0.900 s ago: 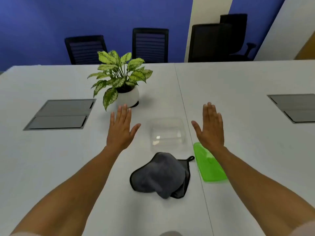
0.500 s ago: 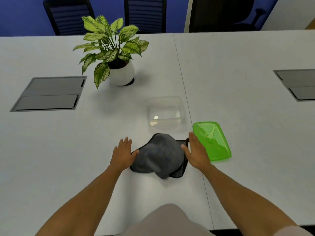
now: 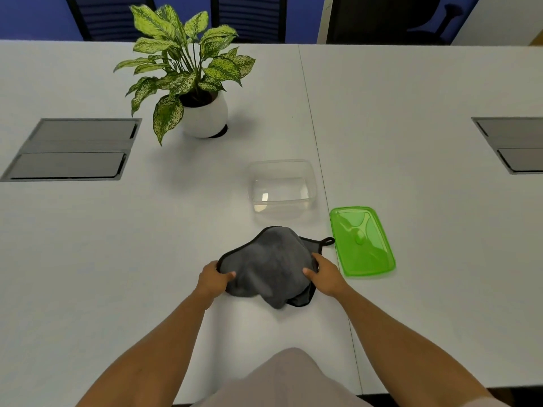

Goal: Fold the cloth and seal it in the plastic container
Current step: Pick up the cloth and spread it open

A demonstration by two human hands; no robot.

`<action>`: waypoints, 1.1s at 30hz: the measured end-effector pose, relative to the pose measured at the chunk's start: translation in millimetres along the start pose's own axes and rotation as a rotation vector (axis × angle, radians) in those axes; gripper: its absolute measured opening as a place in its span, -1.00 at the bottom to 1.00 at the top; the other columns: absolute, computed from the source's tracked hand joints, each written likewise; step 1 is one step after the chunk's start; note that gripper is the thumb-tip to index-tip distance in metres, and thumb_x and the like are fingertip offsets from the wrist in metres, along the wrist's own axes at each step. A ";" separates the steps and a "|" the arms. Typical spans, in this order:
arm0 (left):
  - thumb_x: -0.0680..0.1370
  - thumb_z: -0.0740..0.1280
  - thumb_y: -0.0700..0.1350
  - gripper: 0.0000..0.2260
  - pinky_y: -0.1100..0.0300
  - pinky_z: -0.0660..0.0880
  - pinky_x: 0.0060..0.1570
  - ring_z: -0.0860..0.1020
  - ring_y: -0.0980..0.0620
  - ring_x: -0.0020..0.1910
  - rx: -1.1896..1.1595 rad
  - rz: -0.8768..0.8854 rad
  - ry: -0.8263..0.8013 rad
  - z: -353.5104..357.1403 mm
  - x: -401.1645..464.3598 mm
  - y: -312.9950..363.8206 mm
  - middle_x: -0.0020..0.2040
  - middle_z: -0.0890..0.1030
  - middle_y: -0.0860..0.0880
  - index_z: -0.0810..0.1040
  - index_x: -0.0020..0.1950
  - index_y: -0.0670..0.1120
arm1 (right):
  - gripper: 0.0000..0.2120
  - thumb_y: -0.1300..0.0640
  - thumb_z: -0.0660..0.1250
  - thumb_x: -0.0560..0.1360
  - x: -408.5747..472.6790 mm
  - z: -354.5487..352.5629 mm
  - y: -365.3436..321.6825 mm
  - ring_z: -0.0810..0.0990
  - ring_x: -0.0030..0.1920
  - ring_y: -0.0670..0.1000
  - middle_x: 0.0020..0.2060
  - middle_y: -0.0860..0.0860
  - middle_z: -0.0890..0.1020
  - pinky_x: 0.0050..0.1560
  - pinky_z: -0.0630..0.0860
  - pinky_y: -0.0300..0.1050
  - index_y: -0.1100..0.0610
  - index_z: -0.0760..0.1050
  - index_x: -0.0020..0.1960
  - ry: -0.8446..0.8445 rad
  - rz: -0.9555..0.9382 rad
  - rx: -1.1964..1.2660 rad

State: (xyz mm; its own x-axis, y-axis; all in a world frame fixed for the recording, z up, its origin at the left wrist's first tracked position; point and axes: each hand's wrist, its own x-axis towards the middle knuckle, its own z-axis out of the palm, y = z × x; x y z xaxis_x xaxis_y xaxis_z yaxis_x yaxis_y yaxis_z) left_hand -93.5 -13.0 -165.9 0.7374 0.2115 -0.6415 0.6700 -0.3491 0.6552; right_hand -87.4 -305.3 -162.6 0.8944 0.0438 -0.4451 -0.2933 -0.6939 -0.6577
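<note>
A crumpled grey cloth (image 3: 270, 265) with black edging and a small hanging loop lies on the white table (image 3: 117, 259) close to me. My left hand (image 3: 213, 279) pinches its left edge, thumb on top. My right hand (image 3: 324, 273) grips its right side the same way. Just beyond the cloth stands a clear plastic container (image 3: 280, 186), open and with nothing inside. The green lid (image 3: 361, 240) lies flat on the table to the right of the cloth, apart from the container.
A potted plant (image 3: 191, 80) in a white pot stands at the back left. Grey cable hatches are set into the table at the far left (image 3: 70, 149) and far right (image 3: 514, 143). Dark chairs line the far edge.
Both hands came down from hovering open over the table and closed on the cloth's two sides. The camera tilted down toward the table.
</note>
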 end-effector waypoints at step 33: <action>0.42 0.50 -0.05 -0.70 0.39 0.45 -0.26 0.53 0.16 -0.30 0.137 1.115 0.151 -32.1 -83.2 225.7 -0.28 0.54 0.12 0.36 -0.14 0.15 | -0.55 0.11 0.32 0.41 -33.5 -126.6 -202.5 0.56 0.14 -0.04 0.15 0.00 0.61 0.19 0.48 -0.15 0.04 0.45 0.30 -0.002 -0.617 0.114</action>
State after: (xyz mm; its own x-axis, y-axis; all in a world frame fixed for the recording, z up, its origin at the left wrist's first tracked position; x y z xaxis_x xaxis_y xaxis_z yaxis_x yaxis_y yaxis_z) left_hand -0.9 -80.1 48.2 0.9262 -0.1753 0.3339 -0.3757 -0.5072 0.7757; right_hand -15.3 -257.2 62.4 0.9097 0.4137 0.0364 0.2429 -0.4588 -0.8547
